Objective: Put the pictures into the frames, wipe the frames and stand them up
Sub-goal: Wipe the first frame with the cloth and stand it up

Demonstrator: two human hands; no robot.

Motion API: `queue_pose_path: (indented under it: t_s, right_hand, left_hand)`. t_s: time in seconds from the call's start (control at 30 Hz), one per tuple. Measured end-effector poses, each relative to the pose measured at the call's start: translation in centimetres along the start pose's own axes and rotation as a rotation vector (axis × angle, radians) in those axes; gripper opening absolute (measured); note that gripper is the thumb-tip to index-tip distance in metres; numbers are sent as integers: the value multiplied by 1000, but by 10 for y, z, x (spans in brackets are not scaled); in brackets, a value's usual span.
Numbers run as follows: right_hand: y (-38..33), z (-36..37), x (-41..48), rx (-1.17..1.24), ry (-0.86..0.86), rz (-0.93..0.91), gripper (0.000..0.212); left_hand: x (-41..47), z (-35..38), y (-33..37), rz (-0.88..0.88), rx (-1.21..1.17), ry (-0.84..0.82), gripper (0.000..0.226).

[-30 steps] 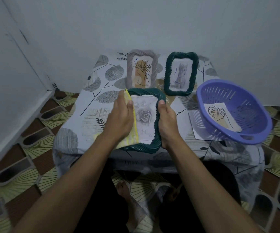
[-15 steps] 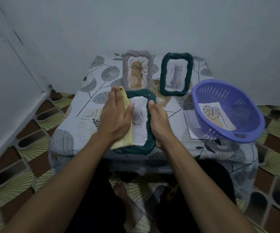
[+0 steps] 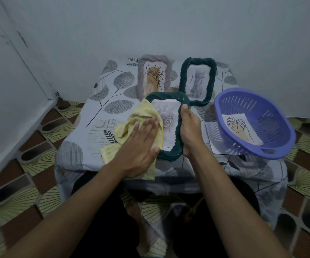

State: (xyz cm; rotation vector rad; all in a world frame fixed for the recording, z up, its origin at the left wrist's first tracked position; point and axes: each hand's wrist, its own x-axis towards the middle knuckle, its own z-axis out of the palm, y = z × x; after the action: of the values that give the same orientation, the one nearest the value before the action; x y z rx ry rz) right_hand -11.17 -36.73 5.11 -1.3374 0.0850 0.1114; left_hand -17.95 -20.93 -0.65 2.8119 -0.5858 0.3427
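A dark green frame (image 3: 178,127) holding a grey rose picture (image 3: 167,121) is tilted up at the table's front edge. My right hand (image 3: 189,131) grips its right side. My left hand (image 3: 141,144) lies flat on a yellow cloth (image 3: 132,125), pressing it on the frame's left part and glass. Behind stand two frames upright: a grey frame (image 3: 143,77) with a plant drawing and a green frame (image 3: 183,79) with a cat picture.
A purple basket (image 3: 280,116) at the right holds a leaf drawing (image 3: 239,129) and sits on a white sheet (image 3: 213,138). The leaf-patterned tablecloth (image 3: 98,127) covers a small table in a corner of grey walls. My legs are under the front edge.
The yellow cloth has spread out from folded to loose. My left hand has turned from gripping the frame's left edge to lying flat and has slid lower across the glass.
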Motion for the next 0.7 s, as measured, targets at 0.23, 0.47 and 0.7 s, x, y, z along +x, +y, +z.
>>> queue_pose_path:
  t_s: [0.23,0.47,0.7]
  right_hand:
    - [3,9,-20,-17,-237,60,38]
    - [-13,-11,-12,-103,-458,168,31]
    - [-10,-23,-4,-40,-419,327,31]
  left_hand:
    - [30,-29,-30,-292,-270,213,70]
    - [32,-49,-35,-243,-334,170,35]
    - [19,-34,-28,-485,-458,349,48]
